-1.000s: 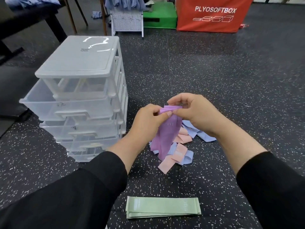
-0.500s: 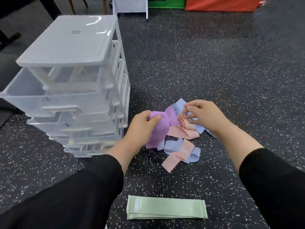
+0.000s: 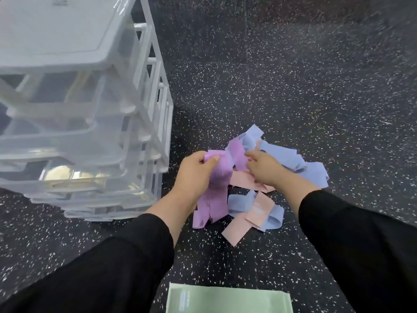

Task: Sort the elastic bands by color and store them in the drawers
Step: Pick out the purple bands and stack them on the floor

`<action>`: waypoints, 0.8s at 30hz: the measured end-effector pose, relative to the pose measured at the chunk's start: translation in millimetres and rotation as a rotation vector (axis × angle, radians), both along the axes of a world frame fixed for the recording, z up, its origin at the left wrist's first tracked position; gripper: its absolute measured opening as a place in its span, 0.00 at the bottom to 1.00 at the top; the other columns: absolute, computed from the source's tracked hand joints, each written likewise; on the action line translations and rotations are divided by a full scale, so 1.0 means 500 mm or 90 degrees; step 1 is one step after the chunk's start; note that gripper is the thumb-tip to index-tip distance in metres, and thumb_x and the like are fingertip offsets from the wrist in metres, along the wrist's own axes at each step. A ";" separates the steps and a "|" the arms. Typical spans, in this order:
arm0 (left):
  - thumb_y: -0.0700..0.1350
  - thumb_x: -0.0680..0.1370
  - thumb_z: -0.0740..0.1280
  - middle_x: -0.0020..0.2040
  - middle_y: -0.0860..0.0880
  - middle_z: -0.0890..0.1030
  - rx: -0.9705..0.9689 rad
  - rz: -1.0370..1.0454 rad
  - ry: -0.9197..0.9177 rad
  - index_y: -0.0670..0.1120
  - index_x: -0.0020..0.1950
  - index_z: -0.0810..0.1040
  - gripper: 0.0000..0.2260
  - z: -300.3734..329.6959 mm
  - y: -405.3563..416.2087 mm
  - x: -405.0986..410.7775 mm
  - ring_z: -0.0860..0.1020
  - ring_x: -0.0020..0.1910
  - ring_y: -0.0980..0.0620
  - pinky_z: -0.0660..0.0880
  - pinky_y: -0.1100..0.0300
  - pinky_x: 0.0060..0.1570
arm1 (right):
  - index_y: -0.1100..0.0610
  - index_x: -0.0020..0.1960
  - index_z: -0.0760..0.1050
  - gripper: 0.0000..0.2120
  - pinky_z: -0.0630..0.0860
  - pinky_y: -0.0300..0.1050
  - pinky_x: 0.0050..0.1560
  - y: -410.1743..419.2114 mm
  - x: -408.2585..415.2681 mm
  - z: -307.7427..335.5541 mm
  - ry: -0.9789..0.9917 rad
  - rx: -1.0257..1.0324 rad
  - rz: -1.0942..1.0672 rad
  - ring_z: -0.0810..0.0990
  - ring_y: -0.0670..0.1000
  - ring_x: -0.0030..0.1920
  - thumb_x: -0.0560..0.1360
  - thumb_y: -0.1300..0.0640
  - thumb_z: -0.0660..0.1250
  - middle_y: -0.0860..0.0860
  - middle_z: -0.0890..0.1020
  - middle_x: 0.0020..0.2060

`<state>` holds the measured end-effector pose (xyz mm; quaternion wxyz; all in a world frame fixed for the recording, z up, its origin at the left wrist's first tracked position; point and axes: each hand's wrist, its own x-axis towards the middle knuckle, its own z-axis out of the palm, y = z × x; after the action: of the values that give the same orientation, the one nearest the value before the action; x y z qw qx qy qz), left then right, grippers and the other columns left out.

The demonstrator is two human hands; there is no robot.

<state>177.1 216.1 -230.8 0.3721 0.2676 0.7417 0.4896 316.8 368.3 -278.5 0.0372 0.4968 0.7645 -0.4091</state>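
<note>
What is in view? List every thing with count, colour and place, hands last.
drawer unit: one, clear and white, on the floor at left.
purple bands: a bunch, in the left hand; one more in the pile.
blue bands: several, in the pile on the floor.
pink bands: several, in the pile.
green bands: flat stack, bottom edge.
floor: black, white-speckled.
left hand: grips the purple bunch.
right hand: reaches into the pile; grip unclear.

drawer unit [image 3: 74, 105] cut off left | green bands [image 3: 228, 300] cut off below
</note>
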 end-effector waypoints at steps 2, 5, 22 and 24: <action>0.46 0.81 0.66 0.36 0.49 0.65 -0.005 -0.005 -0.001 0.46 0.38 0.70 0.13 -0.016 0.005 -0.006 0.62 0.37 0.51 0.58 0.55 0.39 | 0.57 0.75 0.69 0.22 0.77 0.54 0.59 0.009 -0.013 -0.026 -0.036 0.019 0.015 0.77 0.62 0.62 0.81 0.61 0.59 0.58 0.74 0.68; 0.46 0.81 0.66 0.35 0.49 0.67 -0.013 -0.010 -0.001 0.37 0.39 0.70 0.16 -0.036 0.006 -0.015 0.63 0.37 0.52 0.59 0.56 0.39 | 0.52 0.74 0.70 0.24 0.80 0.59 0.59 0.025 -0.043 -0.062 -0.072 0.002 0.037 0.76 0.63 0.65 0.78 0.58 0.63 0.59 0.69 0.72; 0.45 0.81 0.67 0.36 0.46 0.67 0.000 -0.005 -0.025 0.31 0.45 0.71 0.16 -0.017 -0.001 -0.023 0.62 0.32 0.54 0.57 0.63 0.28 | 0.48 0.44 0.77 0.07 0.71 0.49 0.54 0.028 -0.073 -0.014 0.001 0.298 -0.177 0.74 0.54 0.44 0.75 0.60 0.64 0.48 0.79 0.41; 0.44 0.81 0.67 0.36 0.45 0.66 0.019 0.003 -0.021 0.31 0.42 0.69 0.17 0.000 -0.008 -0.017 0.61 0.32 0.54 0.56 0.62 0.28 | 0.51 0.49 0.78 0.08 0.75 0.45 0.46 0.028 -0.058 0.027 0.106 0.229 -0.203 0.78 0.52 0.41 0.75 0.61 0.64 0.51 0.81 0.45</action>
<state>168.6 212.3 -230.7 0.3793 0.2632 0.7285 0.5061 287.6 382.2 -265.1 -0.1801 0.5740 0.7376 -0.3066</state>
